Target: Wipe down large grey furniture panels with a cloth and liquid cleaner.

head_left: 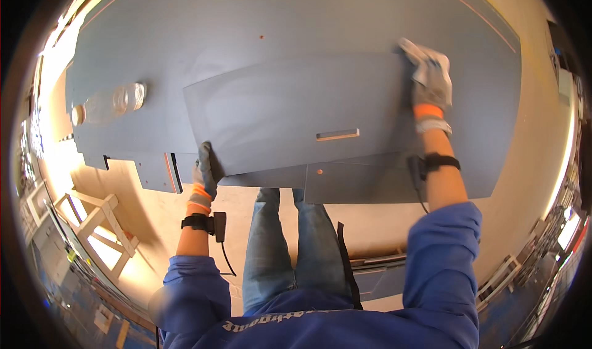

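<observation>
Grey work surface (185, 28), clear container (127, 98) at left; pale floor (376, 222), wooden trestle (97, 216) nearby. Slotted grey panel (290, 105) lies on the surface, which extends beyond its far edge. Left hand (207, 167): at panel's near-left corner, fingers together, grip cannot be told. Right hand (433, 88): closed on white cloth (423, 56), panel's right end.

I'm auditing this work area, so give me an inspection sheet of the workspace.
Surface: large grey sheet, with a small brownish spot.
Job's things: smaller slotted grey panel; white cloth.
Clutter: clear bottle, on the sheet's left side.
Hands: gloved left hand at the panel's near-left corner; gloved right hand, slightly blurred, holding the cloth.
Cables: thin black cable below the left wrist, another at the right.
Surroundings: wooden stand, lower left.
</observation>
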A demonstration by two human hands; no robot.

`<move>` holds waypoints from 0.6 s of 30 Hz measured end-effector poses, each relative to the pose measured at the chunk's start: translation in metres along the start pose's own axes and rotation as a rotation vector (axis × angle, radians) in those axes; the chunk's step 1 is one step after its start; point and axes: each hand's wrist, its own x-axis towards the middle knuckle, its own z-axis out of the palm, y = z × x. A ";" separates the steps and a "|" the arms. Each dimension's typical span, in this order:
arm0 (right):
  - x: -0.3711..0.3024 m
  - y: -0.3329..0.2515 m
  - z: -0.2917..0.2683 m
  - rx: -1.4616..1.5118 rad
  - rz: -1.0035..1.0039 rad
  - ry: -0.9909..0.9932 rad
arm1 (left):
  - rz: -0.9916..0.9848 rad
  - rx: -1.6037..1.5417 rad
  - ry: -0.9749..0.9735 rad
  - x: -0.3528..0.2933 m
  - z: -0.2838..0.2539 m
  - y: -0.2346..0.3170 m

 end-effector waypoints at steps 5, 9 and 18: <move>-0.083 0.082 -0.045 0.177 0.805 0.034 | -0.129 0.094 -0.426 -0.045 -0.011 0.040; -0.166 0.069 -0.068 0.045 0.726 -0.190 | -0.060 0.307 -0.565 -0.055 -0.028 0.047; -0.196 -0.028 -0.104 0.511 1.192 -0.394 | 0.226 0.118 -0.615 -0.199 -0.023 0.136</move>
